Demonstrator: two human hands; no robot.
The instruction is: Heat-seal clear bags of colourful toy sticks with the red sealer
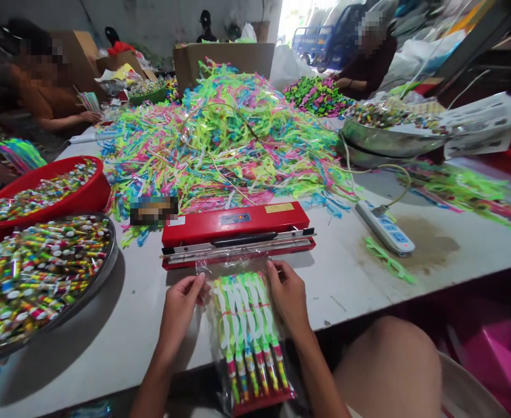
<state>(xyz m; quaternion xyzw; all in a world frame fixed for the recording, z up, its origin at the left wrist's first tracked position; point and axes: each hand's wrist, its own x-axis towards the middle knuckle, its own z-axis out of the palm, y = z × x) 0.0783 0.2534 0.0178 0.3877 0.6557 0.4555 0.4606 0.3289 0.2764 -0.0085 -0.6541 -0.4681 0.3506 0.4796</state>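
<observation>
A clear plastic bag (249, 331) with several green and multicoloured sticks inside lies at the table's front edge, its lower end over the edge. My left hand (186, 296) pinches the bag's upper left corner between thumb and fingers. At the upper right corner, my right hand (287, 290) holds the bag the same way. The bag's top edge rests against the front of a red sealing machine (236, 223), which has a dark handle bar and a small lit light.
A metal bowl (112, 255) and a red basin (103, 180) of small colourful tubes stand left. Behind the sealer rises a large pile of coloured plastic pieces (238, 139). A white power strip (386, 229) lies right, beside green plastic pieces (390, 261). Two people sit across the table.
</observation>
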